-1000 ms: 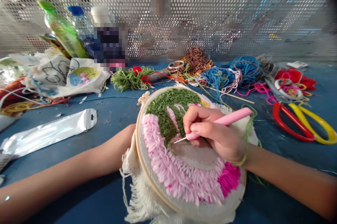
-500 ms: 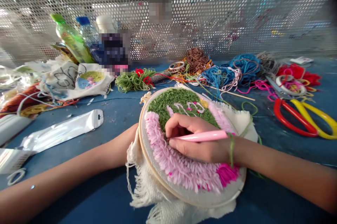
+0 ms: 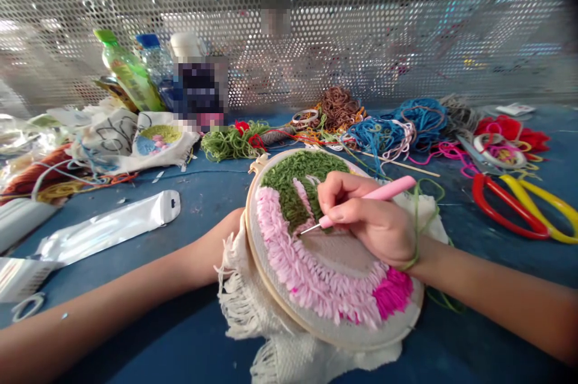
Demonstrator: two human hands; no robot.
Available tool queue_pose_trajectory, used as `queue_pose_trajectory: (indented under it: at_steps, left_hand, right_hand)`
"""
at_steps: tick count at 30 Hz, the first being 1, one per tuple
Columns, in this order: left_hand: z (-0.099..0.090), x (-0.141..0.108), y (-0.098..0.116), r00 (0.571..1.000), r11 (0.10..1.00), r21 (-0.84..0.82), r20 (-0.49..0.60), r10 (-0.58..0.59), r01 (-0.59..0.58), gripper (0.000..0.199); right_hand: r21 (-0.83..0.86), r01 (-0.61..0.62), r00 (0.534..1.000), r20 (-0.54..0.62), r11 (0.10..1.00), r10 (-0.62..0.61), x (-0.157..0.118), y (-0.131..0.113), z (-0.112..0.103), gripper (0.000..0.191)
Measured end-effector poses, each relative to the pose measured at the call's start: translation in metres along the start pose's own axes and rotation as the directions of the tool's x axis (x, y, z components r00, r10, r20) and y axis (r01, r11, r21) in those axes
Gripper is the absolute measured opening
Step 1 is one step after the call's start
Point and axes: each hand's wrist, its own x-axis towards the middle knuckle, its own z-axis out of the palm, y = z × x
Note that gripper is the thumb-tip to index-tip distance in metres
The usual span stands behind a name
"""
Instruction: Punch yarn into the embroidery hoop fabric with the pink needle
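My right hand point(image 3: 365, 215) is closed round a pink punch needle point(image 3: 391, 188), its thin metal tip pointing down-left at the cloth near the lower edge of the green loops. Green yarn point(image 3: 418, 227) runs from the tool's end across my right wrist. A round wooden hoop point(image 3: 259, 263) holds pale cloth with green tufts point(image 3: 300, 170), light pink tufts point(image 3: 289, 257) and a magenta patch point(image 3: 392, 292). My left hand point(image 3: 235, 221) reaches behind the hoop's left side; its fingers are hidden by the hoop and the frayed cloth.
Scissors with red and yellow handles point(image 3: 510, 206) lie at the right. Yarn bundles point(image 3: 334, 110) line the back before a perforated metal panel point(image 3: 289, 71). Bottles point(image 3: 130, 74) stand back left, with a clear plastic packet point(image 3: 112, 227) nearer on the blue table point(image 3: 203, 191).
My right hand has moved right and slightly up, and the tool is now tilted more steeply with its metal tip showing. More bare cloth is visible inside the pink ring.
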Motion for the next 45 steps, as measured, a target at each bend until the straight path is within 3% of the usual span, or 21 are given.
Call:
queue_pose_trajectory:
  at_steps: [3,7,11,15,25,29,36,42,45]
  left_hand:
    - [0.001,0.000,0.001,1.000,0.998,-0.070,0.012,-0.004,0.005,0.020]
    - [0.003,0.000,0.002,1.000,0.988,-0.155,0.022,0.020,-0.016,0.024]
    - [0.001,-0.001,0.001,0.999,0.992,-0.112,-0.008,0.051,-0.052,0.015]
    - [-0.001,-0.003,-0.004,0.996,0.995,-0.040,-0.016,0.087,-0.087,0.009]
    - [-0.002,-0.002,-0.008,0.993,0.993,0.015,0.024,0.114,-0.114,0.024]
    - [-0.002,-0.001,-0.002,0.993,0.993,0.001,0.016,0.118,-0.118,0.014]
    - [-0.003,-0.001,-0.001,0.994,0.994,-0.034,0.044,0.101,-0.100,0.017]
    - [-0.003,0.001,0.001,0.993,0.992,-0.034,-0.014,0.118,-0.118,0.021]
    - [-0.002,0.002,0.000,0.993,0.993,0.000,0.015,0.118,-0.118,0.017]
  right_hand:
    - [0.014,-0.030,1.000,-0.004,0.999,0.030,-0.001,-0.002,-0.001,0.008]
    - [0.022,-0.145,0.983,0.113,0.989,0.142,0.002,-0.008,-0.004,0.008]
    - [0.001,-0.203,0.968,0.152,0.979,0.201,0.007,-0.012,-0.009,0.010]
    - [0.003,-0.200,0.969,0.146,0.980,0.197,0.007,-0.009,-0.012,0.008]
    - [0.092,-0.137,0.991,0.010,0.986,0.137,0.003,-0.001,-0.011,0.005]
    - [0.067,-0.165,0.985,0.055,0.984,0.162,0.005,-0.004,-0.014,0.006]
    - [-0.177,-0.179,0.956,0.202,0.968,0.214,0.010,-0.023,-0.021,0.013]
    - [-0.056,-0.194,0.968,0.150,0.979,0.201,0.009,-0.021,-0.028,0.011]
    - [-0.028,-0.202,0.969,0.142,0.979,0.204,0.007,-0.017,-0.029,0.012]
